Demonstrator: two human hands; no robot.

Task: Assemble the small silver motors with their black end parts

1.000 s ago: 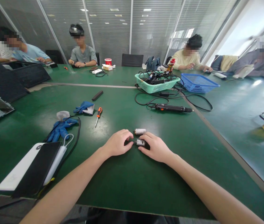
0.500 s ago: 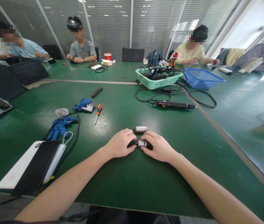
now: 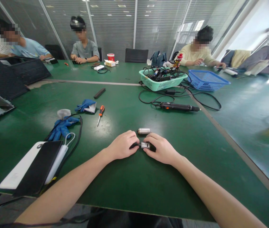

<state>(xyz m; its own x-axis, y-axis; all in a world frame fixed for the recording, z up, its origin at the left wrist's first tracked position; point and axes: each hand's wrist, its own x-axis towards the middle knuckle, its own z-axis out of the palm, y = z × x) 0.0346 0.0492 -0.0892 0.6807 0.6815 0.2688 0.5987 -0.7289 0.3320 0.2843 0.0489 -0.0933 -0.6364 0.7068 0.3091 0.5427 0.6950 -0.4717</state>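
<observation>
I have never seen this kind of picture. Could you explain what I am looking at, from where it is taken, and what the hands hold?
There is no machine: the two bare arms belong to a person wearing a camera on the head, so you look down at the green table as that person does. The left hand and right hand pinch a small metal cylinder between them. A second cylinder lies just beyond. Farther left lie an orange screwdriver, blue gloves and a black phone. At the far side sit other people.
</observation>
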